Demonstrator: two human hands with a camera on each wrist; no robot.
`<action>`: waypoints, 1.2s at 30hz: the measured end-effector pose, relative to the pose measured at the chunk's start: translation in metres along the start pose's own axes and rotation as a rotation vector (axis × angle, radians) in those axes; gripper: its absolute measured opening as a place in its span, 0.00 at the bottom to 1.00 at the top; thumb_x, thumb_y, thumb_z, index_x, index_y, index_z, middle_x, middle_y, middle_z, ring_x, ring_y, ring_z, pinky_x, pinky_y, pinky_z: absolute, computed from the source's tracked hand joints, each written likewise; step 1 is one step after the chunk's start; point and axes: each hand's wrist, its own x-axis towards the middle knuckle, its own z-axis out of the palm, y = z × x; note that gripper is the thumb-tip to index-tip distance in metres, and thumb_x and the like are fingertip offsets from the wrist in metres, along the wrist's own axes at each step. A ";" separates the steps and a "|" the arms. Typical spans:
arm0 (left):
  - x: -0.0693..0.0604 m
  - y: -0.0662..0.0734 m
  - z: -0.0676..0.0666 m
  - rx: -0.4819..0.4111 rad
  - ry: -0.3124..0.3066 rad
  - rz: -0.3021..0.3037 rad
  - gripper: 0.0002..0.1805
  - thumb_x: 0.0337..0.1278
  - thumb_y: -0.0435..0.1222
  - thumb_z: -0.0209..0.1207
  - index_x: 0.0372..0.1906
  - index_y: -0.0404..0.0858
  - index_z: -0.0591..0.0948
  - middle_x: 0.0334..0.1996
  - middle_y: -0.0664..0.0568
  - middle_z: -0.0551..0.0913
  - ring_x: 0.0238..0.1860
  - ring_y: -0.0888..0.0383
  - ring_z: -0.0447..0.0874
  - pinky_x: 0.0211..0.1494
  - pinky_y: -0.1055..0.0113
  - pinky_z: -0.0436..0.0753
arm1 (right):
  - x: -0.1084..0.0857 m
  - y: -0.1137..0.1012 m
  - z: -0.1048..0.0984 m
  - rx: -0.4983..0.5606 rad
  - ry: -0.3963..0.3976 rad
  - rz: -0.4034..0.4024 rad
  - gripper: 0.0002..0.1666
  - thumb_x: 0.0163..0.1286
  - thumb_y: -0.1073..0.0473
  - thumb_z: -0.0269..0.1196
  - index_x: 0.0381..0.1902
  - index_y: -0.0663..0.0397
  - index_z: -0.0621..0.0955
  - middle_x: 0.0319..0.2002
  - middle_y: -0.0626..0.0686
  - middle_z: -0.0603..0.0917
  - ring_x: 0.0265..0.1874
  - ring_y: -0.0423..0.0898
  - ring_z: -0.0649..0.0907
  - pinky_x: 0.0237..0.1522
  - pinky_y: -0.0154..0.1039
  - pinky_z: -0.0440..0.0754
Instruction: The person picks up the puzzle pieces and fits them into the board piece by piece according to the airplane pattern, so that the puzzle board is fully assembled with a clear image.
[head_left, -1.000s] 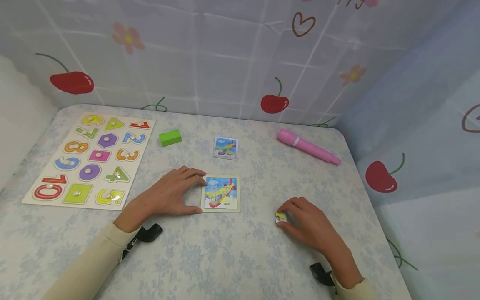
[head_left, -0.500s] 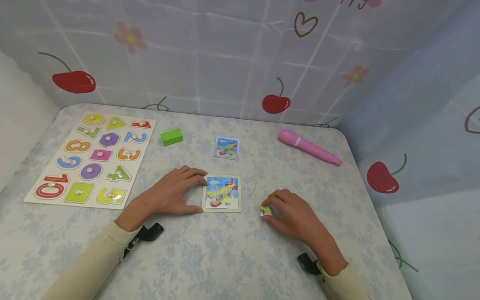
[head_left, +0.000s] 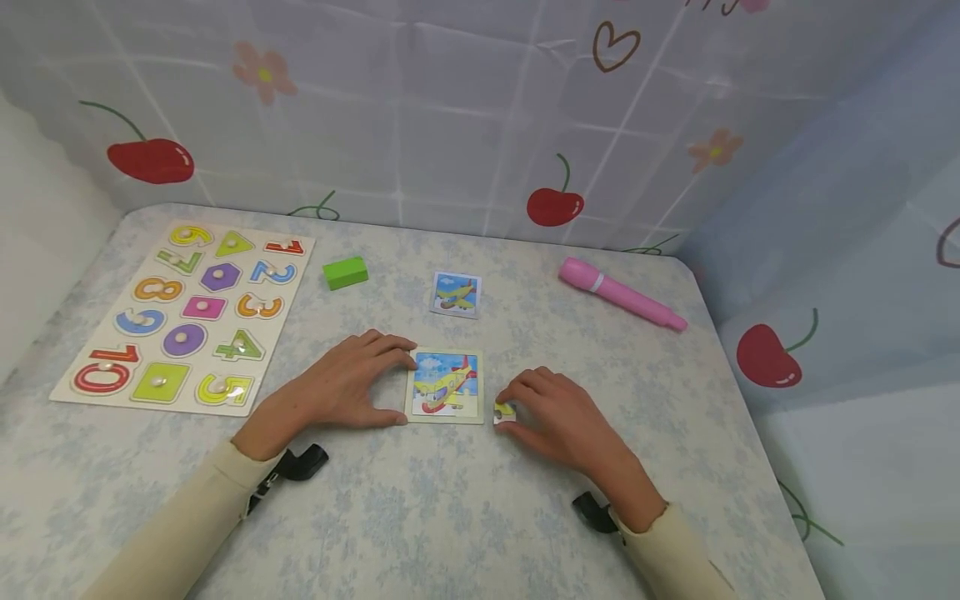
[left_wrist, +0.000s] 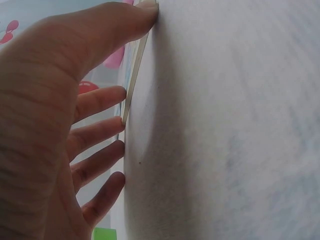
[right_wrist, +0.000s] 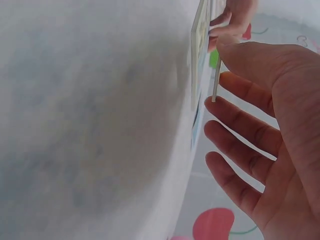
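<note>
In the head view, my left hand holds the left edge of a small square jigsaw puzzle with a yellow airplane picture. Its thumb touches the lower left corner and its fingers touch the upper left. White shows at the picture's lower right. My right hand pinches a puzzle piece with yellow on it, just right of the puzzle. Edge-on in the right wrist view, the piece sits between thumb and fingertips, apart from the table. A smaller airplane picture card lies behind the puzzle.
A number-and-shape peg board covers the table's left side. A green block lies between that board and the card. At the back right is a pink pen-shaped stick. A printed curtain hangs behind the table.
My right hand has moved left with the puzzle piece, from well right of the puzzle to close beside its right edge. The left hand stays on the puzzle.
</note>
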 end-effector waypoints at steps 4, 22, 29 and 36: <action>-0.001 0.001 0.000 0.003 -0.007 -0.005 0.38 0.50 0.60 0.79 0.62 0.46 0.83 0.73 0.52 0.76 0.66 0.50 0.75 0.61 0.47 0.78 | 0.008 -0.006 0.002 -0.016 -0.023 -0.020 0.18 0.67 0.44 0.79 0.50 0.42 0.89 0.51 0.44 0.87 0.53 0.45 0.84 0.53 0.46 0.85; -0.001 0.001 0.000 -0.008 -0.003 -0.004 0.37 0.50 0.60 0.79 0.62 0.47 0.83 0.73 0.52 0.77 0.66 0.51 0.75 0.61 0.47 0.78 | 0.038 -0.018 0.013 -0.039 -0.084 -0.070 0.20 0.69 0.43 0.77 0.52 0.43 0.87 0.52 0.46 0.86 0.54 0.47 0.83 0.57 0.46 0.83; 0.000 0.000 -0.001 -0.005 0.006 0.004 0.37 0.50 0.60 0.79 0.62 0.46 0.83 0.73 0.52 0.77 0.65 0.51 0.76 0.61 0.47 0.78 | 0.046 -0.023 0.015 -0.090 -0.093 -0.075 0.21 0.69 0.42 0.77 0.53 0.44 0.87 0.52 0.46 0.86 0.55 0.47 0.83 0.59 0.48 0.83; 0.000 0.000 -0.001 -0.004 0.010 0.008 0.37 0.50 0.60 0.79 0.62 0.47 0.83 0.73 0.52 0.77 0.64 0.51 0.76 0.60 0.48 0.78 | 0.049 -0.026 0.018 -0.085 -0.108 -0.064 0.20 0.69 0.44 0.77 0.53 0.44 0.88 0.52 0.46 0.86 0.53 0.46 0.83 0.57 0.47 0.83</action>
